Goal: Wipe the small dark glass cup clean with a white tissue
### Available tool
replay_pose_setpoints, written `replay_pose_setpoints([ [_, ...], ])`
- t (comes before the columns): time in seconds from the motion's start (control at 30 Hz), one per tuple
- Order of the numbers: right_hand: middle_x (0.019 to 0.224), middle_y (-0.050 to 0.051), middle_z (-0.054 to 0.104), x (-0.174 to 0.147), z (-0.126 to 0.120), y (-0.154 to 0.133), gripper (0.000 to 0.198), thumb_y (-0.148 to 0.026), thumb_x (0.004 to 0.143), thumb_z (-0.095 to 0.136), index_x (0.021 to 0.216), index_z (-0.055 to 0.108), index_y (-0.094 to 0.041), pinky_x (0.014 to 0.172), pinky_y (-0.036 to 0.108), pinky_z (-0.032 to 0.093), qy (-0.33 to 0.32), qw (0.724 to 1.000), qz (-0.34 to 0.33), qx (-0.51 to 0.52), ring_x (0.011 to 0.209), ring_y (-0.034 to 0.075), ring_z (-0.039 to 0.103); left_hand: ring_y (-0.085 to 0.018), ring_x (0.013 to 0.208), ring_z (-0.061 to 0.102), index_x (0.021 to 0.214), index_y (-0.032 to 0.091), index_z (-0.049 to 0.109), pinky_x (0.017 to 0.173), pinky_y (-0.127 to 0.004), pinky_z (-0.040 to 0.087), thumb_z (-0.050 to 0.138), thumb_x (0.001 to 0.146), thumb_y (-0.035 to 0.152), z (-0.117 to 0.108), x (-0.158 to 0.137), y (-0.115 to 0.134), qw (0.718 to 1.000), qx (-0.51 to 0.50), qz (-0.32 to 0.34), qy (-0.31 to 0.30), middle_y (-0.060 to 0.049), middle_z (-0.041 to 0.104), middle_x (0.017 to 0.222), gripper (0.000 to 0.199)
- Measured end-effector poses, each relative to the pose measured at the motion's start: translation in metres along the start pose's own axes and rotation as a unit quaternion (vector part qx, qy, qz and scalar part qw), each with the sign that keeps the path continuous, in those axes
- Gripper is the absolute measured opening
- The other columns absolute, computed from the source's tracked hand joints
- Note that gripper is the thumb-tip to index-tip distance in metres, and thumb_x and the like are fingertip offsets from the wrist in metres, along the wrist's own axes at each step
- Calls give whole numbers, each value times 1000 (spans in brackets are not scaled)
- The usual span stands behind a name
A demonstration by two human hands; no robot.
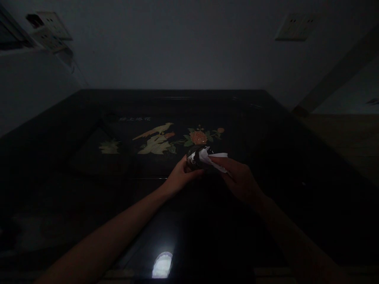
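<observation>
My left hand [182,173] is wrapped round the side of a dark, shiny, rounded cup-like object [192,157], which looks like glass. In my right hand [238,175] is a crumpled white tissue [204,156], pinched between the fingers. The tissue's near part lies against the cup-like object's mouth, and a loose end hangs below the right fingers. Both hands are close together over the black glossy table [142,221]. Dim light hides the far fingers and most of the object's outline.
The tabletop carries a picture of a bird [160,129] and a pink flower [199,137]. A bright lamp reflection [162,265] shows near the front. Behind stands a pale wall [177,47] with sockets [296,27] at right and a power strip [49,39] at left.
</observation>
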State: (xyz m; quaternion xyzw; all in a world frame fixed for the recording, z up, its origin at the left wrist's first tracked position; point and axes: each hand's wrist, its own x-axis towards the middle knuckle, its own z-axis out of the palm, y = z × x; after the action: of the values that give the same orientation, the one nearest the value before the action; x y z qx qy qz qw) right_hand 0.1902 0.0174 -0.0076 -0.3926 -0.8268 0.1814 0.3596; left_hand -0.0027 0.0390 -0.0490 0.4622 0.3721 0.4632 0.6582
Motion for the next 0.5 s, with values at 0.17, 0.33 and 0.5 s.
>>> replay_pose_setpoints([
  [0.17,137,11,57,0,8,-1,53,-3,88,37,135,52,-18,104,43,47,-55,987,-111,-102,129,22,51,-12,62,57,96,16,63,58,-24,44,80,62,49,-6,0,-10,1000,12,12,-1,-1,65,77,50],
  [0.33,141,12,52,0,16,-1,47,-5,92,40,135,52,-19,105,46,46,-70,971,-131,-188,135,24,45,-16,70,61,100,14,66,64,-27,48,67,71,63,-9,0,-18,999,-33,21,-15,-5,68,83,57],
  [0.5,142,11,52,-4,29,0,50,-3,90,40,137,49,-18,106,46,45,-99,972,-82,-199,137,24,42,-26,100,63,109,14,66,80,-31,50,72,69,60,-5,1,-13,998,-66,-4,8,-11,69,110,61],
])
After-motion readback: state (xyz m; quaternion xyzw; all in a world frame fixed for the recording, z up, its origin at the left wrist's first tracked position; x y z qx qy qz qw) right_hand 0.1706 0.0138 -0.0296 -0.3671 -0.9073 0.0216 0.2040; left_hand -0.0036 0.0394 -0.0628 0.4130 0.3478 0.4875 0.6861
